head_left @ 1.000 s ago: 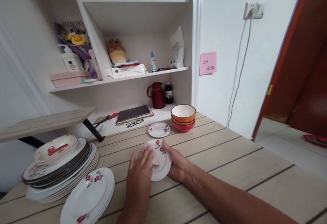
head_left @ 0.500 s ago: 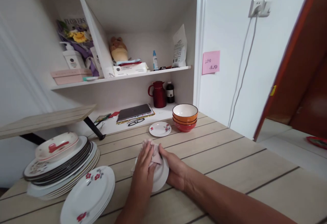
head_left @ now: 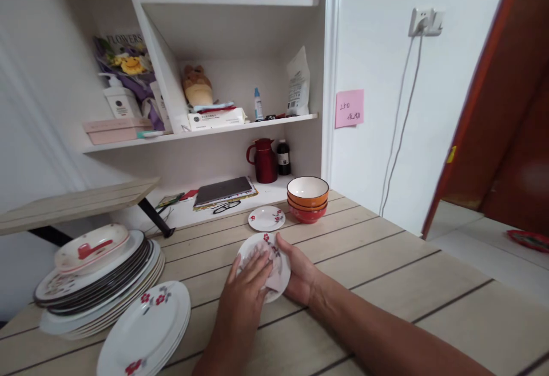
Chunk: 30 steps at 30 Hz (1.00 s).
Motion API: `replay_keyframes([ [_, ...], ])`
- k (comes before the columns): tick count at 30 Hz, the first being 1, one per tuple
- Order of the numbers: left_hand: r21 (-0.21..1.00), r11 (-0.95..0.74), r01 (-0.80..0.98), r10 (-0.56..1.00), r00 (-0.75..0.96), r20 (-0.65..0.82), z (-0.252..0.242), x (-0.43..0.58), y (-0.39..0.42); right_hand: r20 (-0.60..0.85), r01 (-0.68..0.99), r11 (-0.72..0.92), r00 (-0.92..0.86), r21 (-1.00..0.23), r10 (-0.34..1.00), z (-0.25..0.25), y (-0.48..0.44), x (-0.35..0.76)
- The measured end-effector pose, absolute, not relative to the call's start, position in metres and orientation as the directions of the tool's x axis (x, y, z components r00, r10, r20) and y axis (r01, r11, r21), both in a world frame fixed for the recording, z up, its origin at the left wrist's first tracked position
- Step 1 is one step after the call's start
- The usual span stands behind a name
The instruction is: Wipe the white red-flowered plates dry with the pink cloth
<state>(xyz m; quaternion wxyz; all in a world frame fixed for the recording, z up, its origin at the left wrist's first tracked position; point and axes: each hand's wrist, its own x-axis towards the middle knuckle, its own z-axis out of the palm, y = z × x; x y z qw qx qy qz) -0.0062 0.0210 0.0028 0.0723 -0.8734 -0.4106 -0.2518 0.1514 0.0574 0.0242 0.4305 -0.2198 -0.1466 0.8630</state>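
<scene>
My right hand (head_left: pixel 301 276) grips a small white plate (head_left: pixel 281 254) by its right edge, thumb on the rim and fingers beneath it. Red flowers decorate the plate's upper rim. Across its face my left hand (head_left: pixel 245 291) presses a pale pink cloth (head_left: pixel 277 278), fingers laid over the cloth and partly hiding it. Just beyond lies another small flowered plate (head_left: pixel 266 219) on the table. Beside that stands a stack of orange and red bowls (head_left: pixel 307 199). Larger flowered plates (head_left: pixel 148 330) are stacked to the left of my left hand.
A tall stack of plates (head_left: pixel 92 302) with an oblong dish (head_left: pixel 92 249) on top stands at far left, near a raised wooden stand (head_left: pixel 77 202). Behind the table are a laptop (head_left: pixel 223 191), glasses (head_left: pixel 227 207), a red jug (head_left: pixel 265 162) and a dark bottle (head_left: pixel 283 158).
The held plate has turned and tilted, so its red flowers now show. My left hand has flattened and spread over the cloth. The view has shifted slightly.
</scene>
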Motion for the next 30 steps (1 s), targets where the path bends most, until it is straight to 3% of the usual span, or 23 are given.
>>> replay_keyframes([
  [5,0.032,-0.454,0.891,0.737,0.355,0.575,-0.001,-0.009,0.021,-0.234,-0.678,-0.566,-0.523,-0.469,0.82,0.026,0.055,0.152],
  [10,0.017,-0.716,0.698,0.572,0.573,0.587,-0.005,0.008,0.017,-0.288,-0.568,-0.645,-0.594,-0.512,0.752,0.025,0.051,0.152],
  [14,-0.012,-0.722,0.691,0.57,0.605,0.556,0.0,0.013,0.015,-0.265,-0.57,-0.649,-0.613,-0.504,0.744,0.022,0.051,0.152],
  [18,-0.078,-0.564,0.822,0.64,0.494,0.588,0.004,0.009,0.018,-0.182,-0.636,-0.622,-0.617,-0.457,0.765,0.021,0.046,0.143],
  [21,-0.057,-0.363,0.93,0.692,0.31,0.652,0.004,0.005,0.022,-0.12,-0.67,-0.588,-0.608,-0.453,0.785,0.021,0.04,0.135],
  [24,-0.058,-0.267,0.962,0.712,0.237,0.661,-0.002,-0.001,0.026,-0.131,-0.699,-0.559,-0.567,-0.446,0.813,0.02,0.042,0.135],
  [27,-0.057,-0.296,0.953,0.705,0.258,0.66,-0.011,-0.002,0.025,-0.164,-0.77,-0.464,-0.439,-0.437,0.883,0.02,0.053,0.145],
  [30,-0.073,-0.459,0.885,0.65,0.391,0.652,-0.017,0.004,0.02,-0.162,-0.808,-0.386,-0.351,-0.445,0.922,0.022,0.062,0.157],
])
